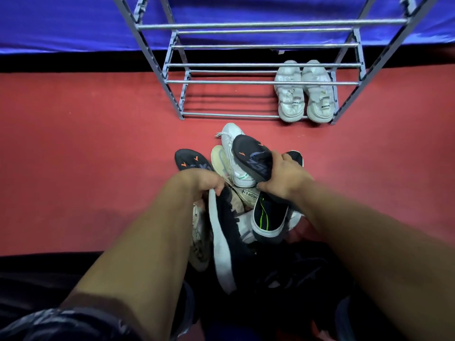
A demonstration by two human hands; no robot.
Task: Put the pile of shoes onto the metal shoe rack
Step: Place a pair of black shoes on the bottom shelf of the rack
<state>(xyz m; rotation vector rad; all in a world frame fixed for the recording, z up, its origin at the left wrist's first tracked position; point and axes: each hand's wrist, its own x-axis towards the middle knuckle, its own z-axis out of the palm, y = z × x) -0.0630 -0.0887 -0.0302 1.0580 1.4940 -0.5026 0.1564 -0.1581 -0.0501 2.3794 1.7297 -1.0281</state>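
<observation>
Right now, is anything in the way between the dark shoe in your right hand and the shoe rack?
No, nothing visible. Only red floor lies between the dark shoe in the right hand and the metal shoe rack. The white pair sits at the bottom tier's right end; the left is free.

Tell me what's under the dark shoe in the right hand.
A white shoe lies under the dark shoe that the right hand grips. The dark shoe covers its right side; anything beneath the hand is hidden.

Red carpeted floor (pixel 73 148) bounded at its far edge by a black band (pixel 61 62), above which glossy blue fabric (pixel 61 20) shows a soft sheen.
</observation>
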